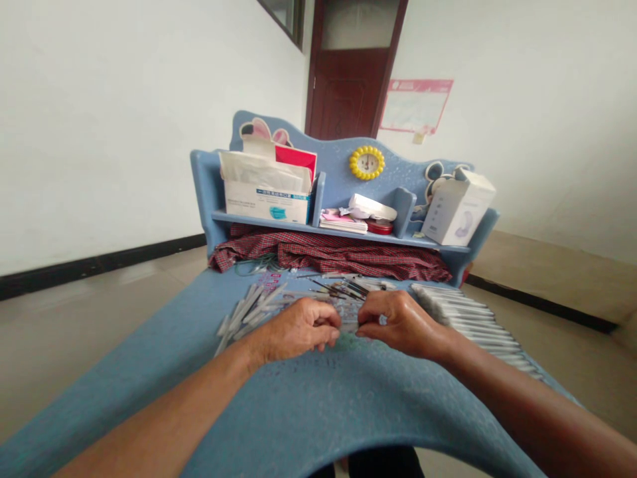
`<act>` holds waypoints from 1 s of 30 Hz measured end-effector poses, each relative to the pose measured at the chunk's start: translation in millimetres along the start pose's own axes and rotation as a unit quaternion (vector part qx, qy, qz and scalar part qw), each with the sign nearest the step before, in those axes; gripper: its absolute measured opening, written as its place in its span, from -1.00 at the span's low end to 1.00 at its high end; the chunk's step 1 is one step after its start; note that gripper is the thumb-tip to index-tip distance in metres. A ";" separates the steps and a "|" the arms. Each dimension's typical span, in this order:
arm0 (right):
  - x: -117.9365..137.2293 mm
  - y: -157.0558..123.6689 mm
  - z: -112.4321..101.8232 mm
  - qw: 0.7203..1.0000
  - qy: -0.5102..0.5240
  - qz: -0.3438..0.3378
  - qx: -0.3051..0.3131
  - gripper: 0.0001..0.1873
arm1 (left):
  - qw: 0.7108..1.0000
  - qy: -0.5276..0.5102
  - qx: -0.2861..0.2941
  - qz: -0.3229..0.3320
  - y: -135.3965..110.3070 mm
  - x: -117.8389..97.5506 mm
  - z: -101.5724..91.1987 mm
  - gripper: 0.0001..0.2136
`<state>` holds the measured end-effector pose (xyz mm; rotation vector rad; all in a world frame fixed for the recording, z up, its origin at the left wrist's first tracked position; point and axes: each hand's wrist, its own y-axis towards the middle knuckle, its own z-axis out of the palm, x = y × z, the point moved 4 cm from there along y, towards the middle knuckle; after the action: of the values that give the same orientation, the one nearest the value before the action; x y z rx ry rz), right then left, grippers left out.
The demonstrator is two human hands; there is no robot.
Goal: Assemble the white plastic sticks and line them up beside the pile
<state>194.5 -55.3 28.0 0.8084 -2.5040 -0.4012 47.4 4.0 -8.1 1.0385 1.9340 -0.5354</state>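
My left hand (311, 325) and my right hand (398, 324) face each other over the blue desk (318, 405), both closed in a pinch. A thin, pale, translucent piece (350, 326) spans the gap between their fingertips; its kind is too blurred to tell. Beside my left hand lies a loose pile of whitish slender sticks (249, 309). Dark thin sticks (348, 289) are scattered just beyond my hands. To the right, past my right wrist, a row of pale slender sticks (482, 325) lies side by side.
Behind the sticks, a red checked cloth (338, 255) is bunched under the desk's shelf (298, 222). The shelf bears a mask box (269, 199), papers (343, 221), a red round tin (379, 228) and a white carton (460, 209). A yellow clock (367, 162) is above.
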 end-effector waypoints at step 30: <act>0.5 -6.7 -5.6 0.999 -0.014 -0.033 -0.032 -0.85 | 0.993 -0.116 0.020 -0.006 -1.3 0.0 -1.9 -0.84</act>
<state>200.2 -61.5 30.1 0.8664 -2.4830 -0.5156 45.4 4.6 -7.1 0.9458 1.7318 -0.6726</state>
